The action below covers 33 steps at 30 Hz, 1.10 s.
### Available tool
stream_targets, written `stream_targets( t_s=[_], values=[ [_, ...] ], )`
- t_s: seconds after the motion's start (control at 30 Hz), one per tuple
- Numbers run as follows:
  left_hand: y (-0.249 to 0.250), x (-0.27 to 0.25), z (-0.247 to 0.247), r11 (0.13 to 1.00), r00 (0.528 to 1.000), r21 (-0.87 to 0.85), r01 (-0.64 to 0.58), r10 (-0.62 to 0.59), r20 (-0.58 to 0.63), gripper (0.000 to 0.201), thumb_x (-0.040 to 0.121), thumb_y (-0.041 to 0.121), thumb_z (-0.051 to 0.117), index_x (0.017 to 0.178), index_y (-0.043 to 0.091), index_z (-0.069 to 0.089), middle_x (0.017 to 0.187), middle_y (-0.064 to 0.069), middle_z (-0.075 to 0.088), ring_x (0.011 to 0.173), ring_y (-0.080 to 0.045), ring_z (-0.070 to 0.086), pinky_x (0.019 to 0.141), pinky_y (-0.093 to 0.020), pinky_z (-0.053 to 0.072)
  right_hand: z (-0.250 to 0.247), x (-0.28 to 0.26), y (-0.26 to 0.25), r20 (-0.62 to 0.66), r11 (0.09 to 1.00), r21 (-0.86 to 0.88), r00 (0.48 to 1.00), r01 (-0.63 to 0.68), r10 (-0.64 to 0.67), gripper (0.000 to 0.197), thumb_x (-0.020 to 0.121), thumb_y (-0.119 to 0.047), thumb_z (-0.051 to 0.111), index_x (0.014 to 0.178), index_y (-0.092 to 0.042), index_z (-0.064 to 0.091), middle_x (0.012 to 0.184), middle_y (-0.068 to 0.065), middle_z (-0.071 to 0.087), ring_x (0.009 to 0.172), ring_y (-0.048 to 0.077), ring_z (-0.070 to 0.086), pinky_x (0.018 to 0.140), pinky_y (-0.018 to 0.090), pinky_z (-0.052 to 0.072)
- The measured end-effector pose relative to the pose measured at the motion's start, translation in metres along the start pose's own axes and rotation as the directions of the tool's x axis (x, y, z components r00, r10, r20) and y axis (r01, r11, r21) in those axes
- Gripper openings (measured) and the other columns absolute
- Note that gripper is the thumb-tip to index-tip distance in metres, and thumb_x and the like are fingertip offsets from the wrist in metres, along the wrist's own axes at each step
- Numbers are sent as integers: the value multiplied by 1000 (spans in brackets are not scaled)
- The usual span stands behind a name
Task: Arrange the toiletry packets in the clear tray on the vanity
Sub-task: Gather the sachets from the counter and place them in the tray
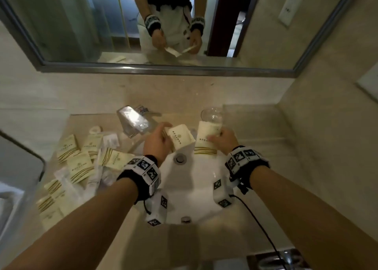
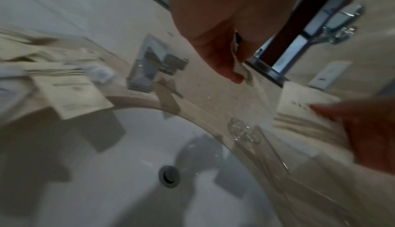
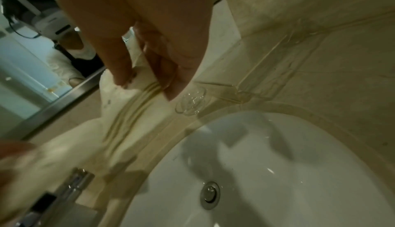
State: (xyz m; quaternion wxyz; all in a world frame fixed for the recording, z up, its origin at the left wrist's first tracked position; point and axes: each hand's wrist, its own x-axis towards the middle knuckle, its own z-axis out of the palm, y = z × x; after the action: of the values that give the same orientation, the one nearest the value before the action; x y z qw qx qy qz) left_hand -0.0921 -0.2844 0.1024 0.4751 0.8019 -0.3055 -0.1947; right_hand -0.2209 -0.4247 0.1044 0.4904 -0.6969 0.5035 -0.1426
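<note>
Over the back rim of the sink, my left hand point(image 1: 158, 145) pinches a cream toiletry packet point(image 1: 181, 140) with gold stripes by one edge; the left wrist view shows thumb and fingers closed on that packet point(image 2: 245, 73). My right hand point(image 1: 224, 140) holds a longer cream packet point(image 1: 206, 135) by its far end, with its striped end hanging toward the basin. The right wrist view shows fingers and thumb on this long packet point(image 3: 132, 108). The clear tray point(image 1: 253, 122) lies on the vanity just right of my right hand, and no packets show in it.
A heap of loose cream packets point(image 1: 81, 159) covers the counter left of the white sink point(image 1: 190, 190). The chrome faucet point(image 1: 133, 120) stands behind the basin. A clear round glass piece point(image 1: 211, 114) sits by the tray's near corner. A mirror fills the wall behind.
</note>
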Motion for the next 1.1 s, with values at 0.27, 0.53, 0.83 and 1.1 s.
stream_targets(
  t_s=[0.27, 0.53, 0.83, 1.1],
  values=[
    [50, 19, 103, 999, 967, -7, 38, -35, 253, 29, 94, 31, 47, 78, 13, 63, 73, -1, 61, 69, -14, 54, 60, -17, 42, -53, 31, 23, 55, 954, 300, 998, 8, -25, 29, 83, 3, 62, 112, 6, 60, 117, 24, 64, 98, 31, 62, 90, 46, 52],
    [72, 37, 165, 997, 980, 74, -10, -5, 199, 24, 91, 24, 56, 95, 3, 65, 75, 0, 56, 65, -12, 50, 56, -20, 38, -118, 72, 85, -86, 926, 342, 977, -157, 197, 23, 97, -32, 44, 91, -12, 55, 74, 2, 59, 61, 14, 55, 58, 26, 47],
    [59, 60, 191, 998, 991, 35, 48, -52, 125, 21, 90, 24, 57, 91, 4, 64, 80, -2, 59, 64, -9, 53, 50, -7, 38, -154, 102, 166, 168, 468, 768, 842, -438, 512, 80, 96, -56, 15, 141, 8, 29, 146, 22, 40, 134, 32, 42, 112, 37, 34],
    [38, 80, 197, 996, 986, 29, 83, -87, 139, 20, 89, 24, 59, 72, 12, 58, 63, 7, 54, 59, -5, 50, 47, -4, 39, -122, 125, 159, 261, -19, 959, 859, -282, 440, 88, 90, -66, 14, 148, 1, 15, 154, 22, 22, 142, 35, 26, 119, 43, 19]
  ],
)
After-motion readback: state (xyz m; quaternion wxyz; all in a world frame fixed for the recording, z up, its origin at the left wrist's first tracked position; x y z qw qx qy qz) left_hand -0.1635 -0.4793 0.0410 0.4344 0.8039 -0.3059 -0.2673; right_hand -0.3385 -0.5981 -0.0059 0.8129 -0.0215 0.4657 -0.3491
